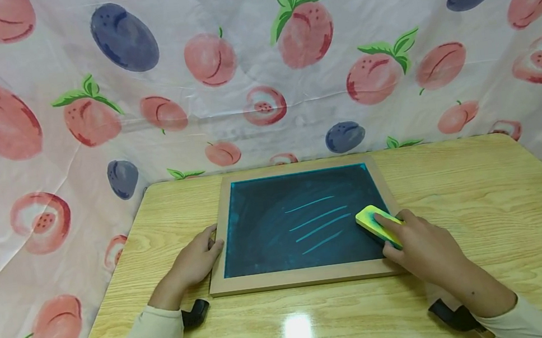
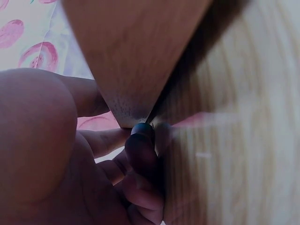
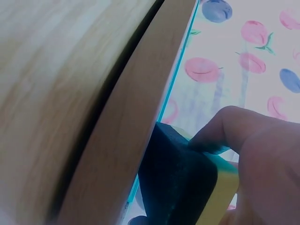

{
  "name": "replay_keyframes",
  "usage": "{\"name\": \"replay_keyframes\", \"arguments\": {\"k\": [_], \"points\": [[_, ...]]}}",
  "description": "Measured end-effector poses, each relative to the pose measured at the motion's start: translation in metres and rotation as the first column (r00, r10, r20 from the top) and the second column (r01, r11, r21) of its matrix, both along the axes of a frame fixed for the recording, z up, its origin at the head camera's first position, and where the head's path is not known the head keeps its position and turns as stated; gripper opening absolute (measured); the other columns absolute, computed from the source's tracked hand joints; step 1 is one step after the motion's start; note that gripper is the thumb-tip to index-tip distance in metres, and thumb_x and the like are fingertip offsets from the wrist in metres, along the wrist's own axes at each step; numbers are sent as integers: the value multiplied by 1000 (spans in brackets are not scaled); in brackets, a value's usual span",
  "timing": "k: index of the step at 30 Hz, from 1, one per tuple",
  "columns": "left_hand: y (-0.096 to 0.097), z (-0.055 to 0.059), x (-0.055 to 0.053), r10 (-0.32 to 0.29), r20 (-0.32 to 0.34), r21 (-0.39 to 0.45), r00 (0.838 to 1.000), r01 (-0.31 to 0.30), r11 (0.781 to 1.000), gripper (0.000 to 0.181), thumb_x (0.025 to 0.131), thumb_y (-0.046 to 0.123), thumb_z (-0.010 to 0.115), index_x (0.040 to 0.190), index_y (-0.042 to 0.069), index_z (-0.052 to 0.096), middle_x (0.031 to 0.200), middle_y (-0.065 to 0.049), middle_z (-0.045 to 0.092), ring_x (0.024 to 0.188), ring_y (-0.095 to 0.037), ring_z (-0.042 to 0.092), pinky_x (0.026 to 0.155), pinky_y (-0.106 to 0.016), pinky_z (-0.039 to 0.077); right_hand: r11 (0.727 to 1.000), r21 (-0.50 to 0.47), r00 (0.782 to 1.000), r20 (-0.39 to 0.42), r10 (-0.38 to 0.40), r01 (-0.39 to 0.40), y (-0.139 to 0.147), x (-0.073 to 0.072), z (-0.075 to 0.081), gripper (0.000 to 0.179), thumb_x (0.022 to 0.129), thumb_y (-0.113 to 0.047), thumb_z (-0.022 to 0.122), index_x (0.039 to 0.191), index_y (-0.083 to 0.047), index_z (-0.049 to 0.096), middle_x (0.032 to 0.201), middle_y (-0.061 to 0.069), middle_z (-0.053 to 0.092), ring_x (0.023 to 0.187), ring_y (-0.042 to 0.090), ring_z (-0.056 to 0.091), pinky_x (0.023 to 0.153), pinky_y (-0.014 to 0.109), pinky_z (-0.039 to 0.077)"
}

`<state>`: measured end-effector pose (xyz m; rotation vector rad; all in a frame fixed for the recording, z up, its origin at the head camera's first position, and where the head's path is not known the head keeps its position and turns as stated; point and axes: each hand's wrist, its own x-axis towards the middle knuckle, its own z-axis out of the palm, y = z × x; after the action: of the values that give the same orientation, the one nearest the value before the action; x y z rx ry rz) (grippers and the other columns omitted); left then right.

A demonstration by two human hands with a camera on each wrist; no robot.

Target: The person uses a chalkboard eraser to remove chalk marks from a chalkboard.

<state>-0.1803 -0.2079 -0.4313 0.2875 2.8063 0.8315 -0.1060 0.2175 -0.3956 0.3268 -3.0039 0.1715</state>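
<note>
Four lines (image 1: 323, 228) mark the board (image 1: 302, 216); the left hand (image 1: 197, 261) grips its left edge, the right hand (image 1: 427, 245) an eraser (image 1: 370, 220).

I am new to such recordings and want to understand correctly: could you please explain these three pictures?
No robot appears: a person works with bare hands. The wide picture comes from a camera on the head, looking forward and down. The two close ones come from cameras on the left and right wrists. On the wood-grain table lies a dark board with a pale frame; four light-blue lines mark it. The left hand holds the frame's left edge. The right hand holds a yellow block with a dark underside, probably an eraser.
</note>
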Motion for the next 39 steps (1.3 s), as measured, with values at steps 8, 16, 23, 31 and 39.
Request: {"name": "replay_keyframes", "arguments": {"k": [8,16,23,31,39], "points": [[0,-1,0,6,14,10,1000,-6,1000,51,99,35,38,146,17,27,102,-3,59,84,-13,58,74,-34,45,999,-18,999,-8,42,-42,-6,2,-1,46,83,-24,55,128,-18,55,97,19,51,68,20,48,51,31,39],[1,-1,0,22,25,2,999,-22,1000,52,99,36,39,146,18,26,96,-2,59,76,-11,56,68,-30,44,996,-12,996,-3,85,-85,-18,5,-6,48,85,-26,57,132,-19,51,96,16,48,69,19,45,52,27,37],[1,1,-1,15,10,-4,1000,-15,1000,53,99,36,38,146,15,26,99,-3,59,79,-12,56,69,-31,44,992,-11,991,25,128,-128,-40,10,-7,49,87,-31,58,134,-24,49,104,16,51,71,19,48,57,30,45],[3,0,-1,38,30,4,999,-38,999,53,99,35,39,146,16,26,96,-2,61,73,-10,57,65,-28,44,981,-7,981,37,192,-192,-57,22,-11,55,86,-34,57,139,-31,41,114,15,50,84,21,56,65,34,49],[3,0,-1,47,26,-6,999,-46,999,53,99,36,38,146,16,25,96,-2,61,73,-10,56,64,-28,43,982,1,981,46,188,-189,-63,25,-10,57,84,-36,59,138,-34,42,114,12,51,87,20,56,66,34,49]]}}
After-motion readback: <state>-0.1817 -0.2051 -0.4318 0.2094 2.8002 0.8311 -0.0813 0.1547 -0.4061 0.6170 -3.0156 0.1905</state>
